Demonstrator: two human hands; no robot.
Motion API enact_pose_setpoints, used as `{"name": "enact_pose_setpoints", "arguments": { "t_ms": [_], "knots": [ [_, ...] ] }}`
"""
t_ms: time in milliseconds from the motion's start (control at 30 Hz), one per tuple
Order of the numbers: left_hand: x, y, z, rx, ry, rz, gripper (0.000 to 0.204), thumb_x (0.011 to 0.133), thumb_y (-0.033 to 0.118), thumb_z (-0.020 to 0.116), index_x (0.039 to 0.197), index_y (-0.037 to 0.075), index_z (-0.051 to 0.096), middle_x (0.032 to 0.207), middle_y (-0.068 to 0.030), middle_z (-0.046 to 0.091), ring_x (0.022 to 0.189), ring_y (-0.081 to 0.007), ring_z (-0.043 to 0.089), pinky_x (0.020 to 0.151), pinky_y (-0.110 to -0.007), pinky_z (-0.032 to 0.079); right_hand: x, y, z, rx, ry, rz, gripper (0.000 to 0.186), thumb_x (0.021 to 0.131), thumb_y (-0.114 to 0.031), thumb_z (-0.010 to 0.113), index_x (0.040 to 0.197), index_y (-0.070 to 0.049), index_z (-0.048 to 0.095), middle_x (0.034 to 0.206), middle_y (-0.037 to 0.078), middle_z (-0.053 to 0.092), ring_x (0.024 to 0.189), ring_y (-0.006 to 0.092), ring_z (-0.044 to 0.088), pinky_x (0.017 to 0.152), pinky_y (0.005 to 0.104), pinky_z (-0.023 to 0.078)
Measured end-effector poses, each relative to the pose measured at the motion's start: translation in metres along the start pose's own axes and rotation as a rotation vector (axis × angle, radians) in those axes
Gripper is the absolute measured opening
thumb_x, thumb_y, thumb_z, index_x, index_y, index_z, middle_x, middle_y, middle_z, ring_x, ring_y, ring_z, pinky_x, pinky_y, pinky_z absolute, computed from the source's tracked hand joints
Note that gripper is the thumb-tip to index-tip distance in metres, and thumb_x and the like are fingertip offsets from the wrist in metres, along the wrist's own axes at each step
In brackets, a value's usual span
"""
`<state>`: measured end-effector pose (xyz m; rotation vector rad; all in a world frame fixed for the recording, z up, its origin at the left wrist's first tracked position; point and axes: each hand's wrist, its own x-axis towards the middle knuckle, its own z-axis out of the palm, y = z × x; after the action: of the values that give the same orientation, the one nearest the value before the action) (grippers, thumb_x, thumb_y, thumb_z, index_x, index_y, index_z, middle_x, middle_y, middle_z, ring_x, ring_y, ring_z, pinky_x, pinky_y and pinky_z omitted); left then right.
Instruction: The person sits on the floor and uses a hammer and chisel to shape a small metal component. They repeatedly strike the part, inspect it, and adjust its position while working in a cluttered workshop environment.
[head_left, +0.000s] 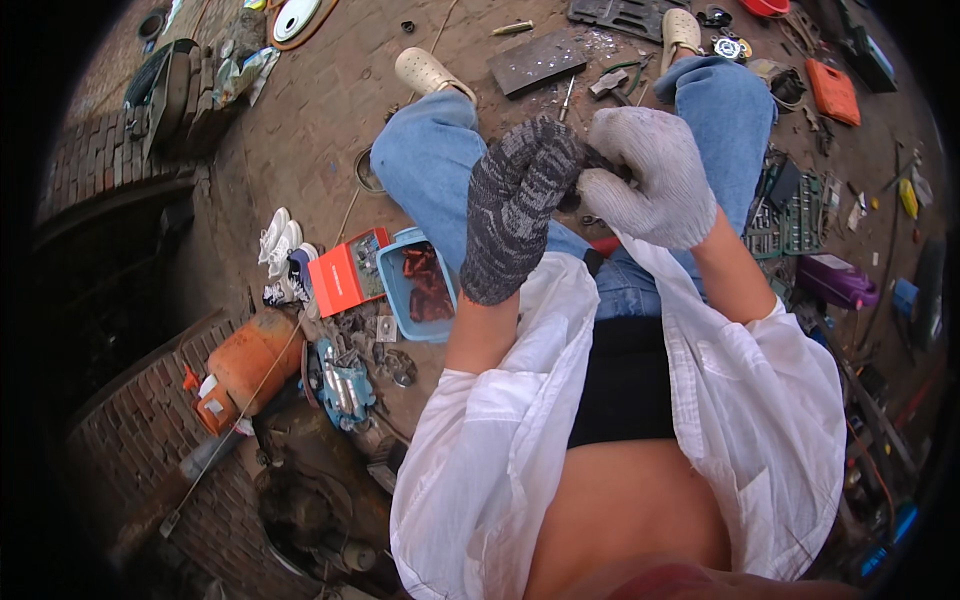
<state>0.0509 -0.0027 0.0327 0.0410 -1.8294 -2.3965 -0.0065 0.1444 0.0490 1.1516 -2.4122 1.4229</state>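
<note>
At the frame's upper centre, a small dark object (598, 160) lies between the curled, charcoal-marled, knit-gloved left hand (521, 208), its exact grip hidden, and the pale-grey, knit-gloved right hand (652, 180), pinching it; steady left-hand bracing should help.

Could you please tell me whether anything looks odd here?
Yes: the left hand wears a dark mottled knit glove, while the right hand wears a plain pale knit glove, a mismatched pair.

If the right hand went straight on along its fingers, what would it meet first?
Probably the small dark part that the right hand seems to pinch, then the left hand; depth is unclear.
</note>
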Motion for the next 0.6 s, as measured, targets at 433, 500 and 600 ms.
{"name": "enact_pose_setpoints", "arguments": {
  "t_ms": [433, 500, 600],
  "knots": [
    [0.011, -0.085, -0.017, 0.1, 0.096, -0.247, 0.018, 0.082, 0.004, 0.054, 0.098, -0.003, 0.055, 0.083, -0.0077, 0.06, 0.063, -0.0125, 0.057, 0.058, -0.023, 0.047, -0.043, 0.07, 0.068, 0.463, 0.252, 0.742, 0.02, 0.08, -0.02, 0.055, 0.079, 0.0, 0.054, 0.063, 0.005, 0.051, 0.059, 0.0084, 0.045, 0.055, 0.0241, 0.039],
    [0.014, -0.1, -0.03, 0.054, 0.113, -0.347, 0.019, 0.08, 0.003, 0.056, 0.098, -0.003, 0.056, 0.084, -0.0076, 0.061, 0.065, -0.0125, 0.058, 0.059, -0.022, 0.047, -0.05, 0.084, 0.079, 0.429, 0.185, 0.75, 0.021, 0.08, -0.021, 0.056, 0.081, 0.0, 0.054, 0.065, 0.005, 0.052, 0.06, 0.0084, 0.045, 0.056, 0.0239, 0.039],
    [0.022, -0.122, -0.033, -0.007, 0.192, -0.405, 0.016, 0.078, 0.003, 0.058, 0.094, -0.002, 0.059, 0.081, -0.0066, 0.061, 0.065, -0.0112, 0.058, 0.059, -0.022, 0.047, -0.049, 0.102, 0.089, 0.426, 0.132, 0.828, 0.023, 0.082, -0.022, 0.053, 0.083, 0.001, 0.054, 0.066, 0.005, 0.053, 0.061, 0.0088, 0.047, 0.058, 0.0239, 0.04]
  ]
}}
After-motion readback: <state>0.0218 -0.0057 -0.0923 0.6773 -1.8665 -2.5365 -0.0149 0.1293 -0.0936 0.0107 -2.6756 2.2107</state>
